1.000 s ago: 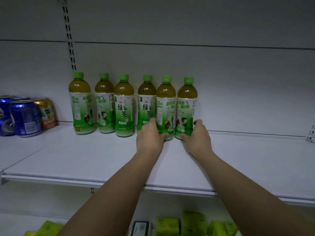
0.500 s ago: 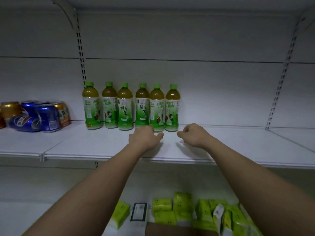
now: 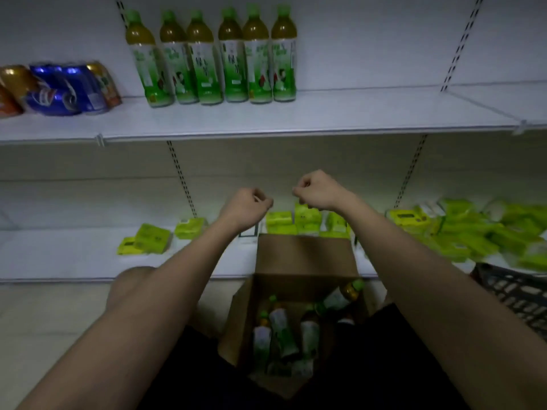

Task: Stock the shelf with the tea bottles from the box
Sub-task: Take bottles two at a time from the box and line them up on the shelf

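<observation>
Several green-capped tea bottles (image 3: 213, 54) stand upright in a row at the back of the white upper shelf (image 3: 355, 113). Below, an open cardboard box (image 3: 305, 255) sits in front of me with several more tea bottles (image 3: 284, 329) lying loose inside it. My left hand (image 3: 245, 207) and my right hand (image 3: 316, 189) hang in the air above the box and below the upper shelf. Their fingers are loosely curled and hold nothing.
Blue and orange drink cans (image 3: 59, 87) crowd the upper shelf left of the bottles. Yellow-green packs (image 3: 473, 229) lie scattered on the lower shelf (image 3: 59, 261). A black plastic crate (image 3: 515, 291) stands at the right. White shelf stretches right of the bottle row.
Both hands have left the two rightmost bottles on the shelf and drawn back and down. My view has tilted down, so the box with bottles is in sight.
</observation>
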Motion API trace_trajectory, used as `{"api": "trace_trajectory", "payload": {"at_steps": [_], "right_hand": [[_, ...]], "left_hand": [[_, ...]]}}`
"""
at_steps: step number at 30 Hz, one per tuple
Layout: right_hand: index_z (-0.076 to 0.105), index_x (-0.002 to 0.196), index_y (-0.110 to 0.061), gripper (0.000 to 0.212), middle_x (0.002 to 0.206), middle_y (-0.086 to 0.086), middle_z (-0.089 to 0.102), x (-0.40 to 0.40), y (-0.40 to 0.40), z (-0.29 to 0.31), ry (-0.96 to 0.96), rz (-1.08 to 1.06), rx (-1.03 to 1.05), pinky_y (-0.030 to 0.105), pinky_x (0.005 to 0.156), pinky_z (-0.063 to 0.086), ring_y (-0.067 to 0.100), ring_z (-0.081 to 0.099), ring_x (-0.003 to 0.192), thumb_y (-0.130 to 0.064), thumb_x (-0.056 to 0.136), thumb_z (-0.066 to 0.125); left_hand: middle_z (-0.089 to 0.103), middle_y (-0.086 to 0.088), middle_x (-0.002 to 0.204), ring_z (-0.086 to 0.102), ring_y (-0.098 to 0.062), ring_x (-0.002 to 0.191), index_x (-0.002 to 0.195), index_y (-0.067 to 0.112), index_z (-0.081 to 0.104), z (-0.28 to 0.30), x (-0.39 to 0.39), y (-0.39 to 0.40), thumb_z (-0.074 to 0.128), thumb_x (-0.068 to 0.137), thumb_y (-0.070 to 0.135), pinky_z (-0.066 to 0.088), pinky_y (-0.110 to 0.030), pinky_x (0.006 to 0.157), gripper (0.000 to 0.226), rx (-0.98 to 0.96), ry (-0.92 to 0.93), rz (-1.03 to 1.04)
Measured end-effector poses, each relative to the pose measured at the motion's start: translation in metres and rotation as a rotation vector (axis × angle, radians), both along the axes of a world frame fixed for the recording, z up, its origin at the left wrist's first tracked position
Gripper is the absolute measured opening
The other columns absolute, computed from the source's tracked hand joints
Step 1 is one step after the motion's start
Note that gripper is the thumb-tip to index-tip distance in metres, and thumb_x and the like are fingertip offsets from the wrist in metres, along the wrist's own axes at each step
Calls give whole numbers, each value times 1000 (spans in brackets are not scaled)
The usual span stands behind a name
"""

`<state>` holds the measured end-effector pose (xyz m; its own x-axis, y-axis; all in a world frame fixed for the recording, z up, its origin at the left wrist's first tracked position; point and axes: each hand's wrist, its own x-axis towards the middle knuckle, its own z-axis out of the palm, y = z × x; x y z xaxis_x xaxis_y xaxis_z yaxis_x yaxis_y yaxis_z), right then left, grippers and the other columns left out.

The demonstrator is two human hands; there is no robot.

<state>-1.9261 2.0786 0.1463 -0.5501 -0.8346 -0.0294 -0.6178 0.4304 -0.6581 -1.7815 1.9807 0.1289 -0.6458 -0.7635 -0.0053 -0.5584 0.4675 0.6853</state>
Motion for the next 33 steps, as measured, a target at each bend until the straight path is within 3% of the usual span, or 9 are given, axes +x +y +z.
{"api": "trace_trajectory", "payload": {"at_steps": [3,6,11,17,19,22,24,29,33], "right_hand": [[61,71,-10,21,64,14,53,18,8,-64,-87,11,127,24,44,32,21,46,53,-22,88,57],[49,57,-11,34,57,8,47,31,16,-121,-170,23,196,25,49,31,17,42,54,-16,90,52],[62,96,-7,25,94,19,62,33,31,-194,-357,3,409,32,68,42,26,55,80,-26,94,46],[33,59,-13,37,60,4,34,24,54,-269,-464,-77,524,27,55,27,18,35,52,-18,94,47],[36,57,-18,40,60,4,37,26,71,-297,-486,-103,564,28,53,30,18,36,53,-20,95,46],[65,93,-18,28,98,11,62,31,97,-339,-482,-118,639,41,83,50,29,58,89,-34,97,42],[63,117,-14,39,114,12,64,29,110,-368,-496,-126,710,42,87,50,33,60,98,-39,98,40],[52,132,-4,51,136,14,52,26,115,-400,-535,-48,953,42,104,44,34,52,121,-30,89,61],[56,125,-4,40,125,18,57,22,113,-400,-500,-11,1035,36,83,49,28,55,92,-23,91,59]], "left_hand": [[69,-11,108,64,-27,104,103,14,66,-61,16,18,62,85,35,51,-33,90,28,88,-134,16],[68,-12,113,62,-29,109,103,13,64,-117,26,28,59,85,35,49,-35,94,29,170,-258,25],[66,-13,114,61,-31,106,107,12,62,-184,33,33,56,86,31,48,-33,89,29,303,-333,15],[66,-12,111,59,-25,93,102,15,58,-253,42,39,53,92,31,45,-32,77,20,479,-419,1],[63,-12,115,59,-27,100,109,15,59,-273,45,40,54,92,30,46,-33,82,23,540,-440,-1],[60,-13,122,58,-31,109,125,11,53,-292,43,38,51,94,28,46,-34,87,35,604,-499,30],[58,-13,124,57,-32,112,128,10,50,-302,38,36,49,95,28,46,-37,91,38,648,-529,5],[61,-13,115,59,-32,105,123,8,53,-338,37,32,51,93,27,48,-47,97,36,713,-595,-124],[61,-14,115,60,-29,102,128,8,48,-357,44,32,50,94,26,50,-41,91,38,715,-657,-183]]}}
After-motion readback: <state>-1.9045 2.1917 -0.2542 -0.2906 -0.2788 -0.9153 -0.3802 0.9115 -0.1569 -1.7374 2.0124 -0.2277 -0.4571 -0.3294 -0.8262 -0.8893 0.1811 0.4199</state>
